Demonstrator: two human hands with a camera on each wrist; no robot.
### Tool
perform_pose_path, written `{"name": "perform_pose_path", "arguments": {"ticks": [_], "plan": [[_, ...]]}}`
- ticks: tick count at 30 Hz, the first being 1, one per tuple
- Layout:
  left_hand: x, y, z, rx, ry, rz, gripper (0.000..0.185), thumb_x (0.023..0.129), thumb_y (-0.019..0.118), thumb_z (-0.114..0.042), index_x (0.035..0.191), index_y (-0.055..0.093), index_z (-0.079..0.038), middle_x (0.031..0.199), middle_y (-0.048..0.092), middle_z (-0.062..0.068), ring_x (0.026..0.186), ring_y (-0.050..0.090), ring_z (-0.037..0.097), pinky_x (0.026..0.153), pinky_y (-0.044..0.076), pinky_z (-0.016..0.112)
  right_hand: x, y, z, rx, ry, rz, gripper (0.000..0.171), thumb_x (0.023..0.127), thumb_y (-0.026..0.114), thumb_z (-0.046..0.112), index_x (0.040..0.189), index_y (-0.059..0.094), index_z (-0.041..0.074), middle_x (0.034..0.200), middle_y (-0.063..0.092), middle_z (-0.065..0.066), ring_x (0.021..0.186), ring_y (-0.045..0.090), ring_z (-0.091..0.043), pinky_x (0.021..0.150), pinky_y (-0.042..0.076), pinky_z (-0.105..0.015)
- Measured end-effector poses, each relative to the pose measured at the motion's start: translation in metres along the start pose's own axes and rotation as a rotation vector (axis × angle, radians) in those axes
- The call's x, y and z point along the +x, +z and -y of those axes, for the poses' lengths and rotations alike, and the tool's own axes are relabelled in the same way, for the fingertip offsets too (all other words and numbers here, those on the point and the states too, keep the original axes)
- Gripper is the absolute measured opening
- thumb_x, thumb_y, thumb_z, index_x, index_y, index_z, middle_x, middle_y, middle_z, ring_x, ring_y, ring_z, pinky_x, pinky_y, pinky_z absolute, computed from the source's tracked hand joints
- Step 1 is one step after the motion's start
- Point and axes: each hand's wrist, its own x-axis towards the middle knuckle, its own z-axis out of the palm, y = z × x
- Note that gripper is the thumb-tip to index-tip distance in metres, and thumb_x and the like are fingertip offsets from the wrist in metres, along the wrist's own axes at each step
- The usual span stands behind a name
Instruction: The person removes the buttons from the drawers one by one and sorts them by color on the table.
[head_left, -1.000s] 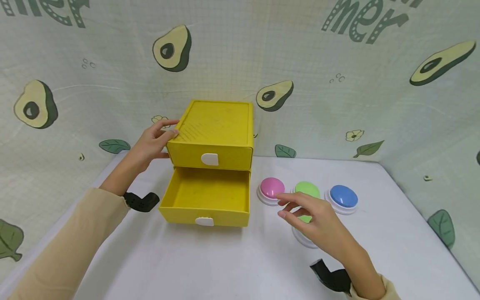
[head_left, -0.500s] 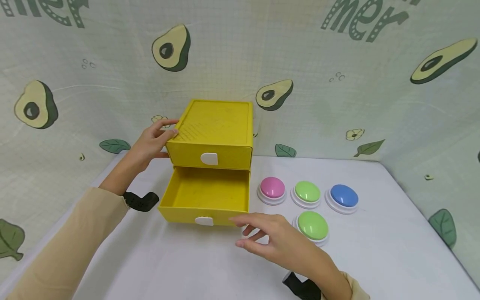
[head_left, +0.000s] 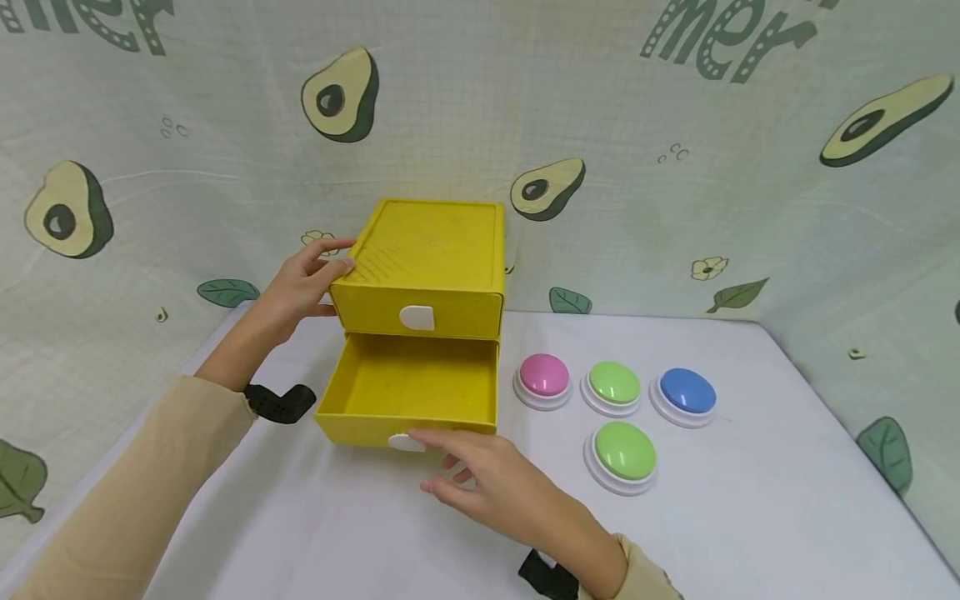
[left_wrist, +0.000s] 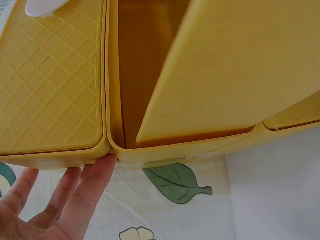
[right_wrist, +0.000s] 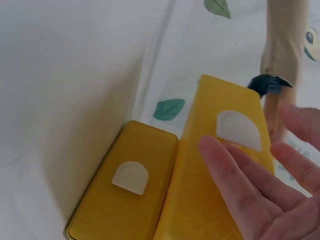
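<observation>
A yellow two-drawer box (head_left: 427, 250) stands at the back of the white table. Its lower drawer (head_left: 408, 392) is pulled out and shows an empty inside. My left hand (head_left: 326, 260) rests against the box's upper left corner with straight fingers (left_wrist: 75, 192) touching its edge. My right hand (head_left: 442, 462) hovers open in front of the lower drawer, its index fingertip at the white handle (head_left: 407, 442). The right wrist view shows spread fingers (right_wrist: 235, 185) just before that handle (right_wrist: 239, 130).
Right of the box sit a pink button (head_left: 543, 375), a green button (head_left: 614, 382) and a blue button (head_left: 686, 391) in a row, with a second green button (head_left: 625, 451) in front. Avocado-print cloth walls (head_left: 675, 208) close in the table.
My right hand has moved left from above the buttons to the lower drawer's front, uncovering the front green button. The left hand and the box have stayed put.
</observation>
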Motion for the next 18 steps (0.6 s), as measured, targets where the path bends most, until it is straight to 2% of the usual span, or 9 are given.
{"name": "perform_pose_path", "arguments": {"ticks": [6,11,15,18], "plan": [[0.000,0.000,-0.001,0.005,-0.005,0.003,0.057,0.096,0.043,-0.042,0.147,0.024,-0.026,0.147,0.030,0.020,0.124,0.043,0.036,0.094,0.044,0.056,0.008,0.012,-0.003,-0.011,0.013,-0.059,0.036,0.090,0.060,0.015,0.126,0.057,0.014,0.114,0.066,0.000,0.082,0.063,-0.003,0.075,0.052,-0.012],[0.001,0.000,-0.001,-0.003,-0.007,0.005,0.057,0.097,0.042,-0.042,0.148,0.023,-0.026,0.148,0.028,0.020,0.125,0.042,0.037,0.095,0.043,0.056,0.011,0.019,-0.005,-0.056,-0.016,-0.150,0.030,0.090,0.061,0.012,0.120,0.061,0.012,0.097,0.069,-0.001,0.075,0.062,-0.003,0.070,0.051,-0.010],[0.001,0.000,-0.001,-0.003,-0.009,0.005,0.057,0.097,0.041,-0.041,0.148,0.022,-0.026,0.147,0.028,0.020,0.125,0.042,0.038,0.095,0.043,0.057,0.014,0.025,-0.006,-0.113,-0.054,-0.258,0.024,0.089,0.061,0.009,0.111,0.064,0.013,0.077,0.065,0.003,0.064,0.053,-0.001,0.062,0.045,-0.005],[0.001,0.000,-0.002,-0.002,-0.007,0.004,0.057,0.097,0.041,-0.041,0.148,0.022,-0.025,0.146,0.029,0.021,0.124,0.042,0.038,0.095,0.043,0.057,0.017,0.028,-0.006,-0.139,-0.053,-0.323,0.019,0.087,0.063,0.008,0.105,0.067,0.014,0.071,0.063,0.004,0.060,0.047,-0.002,0.059,0.043,-0.005]]}}
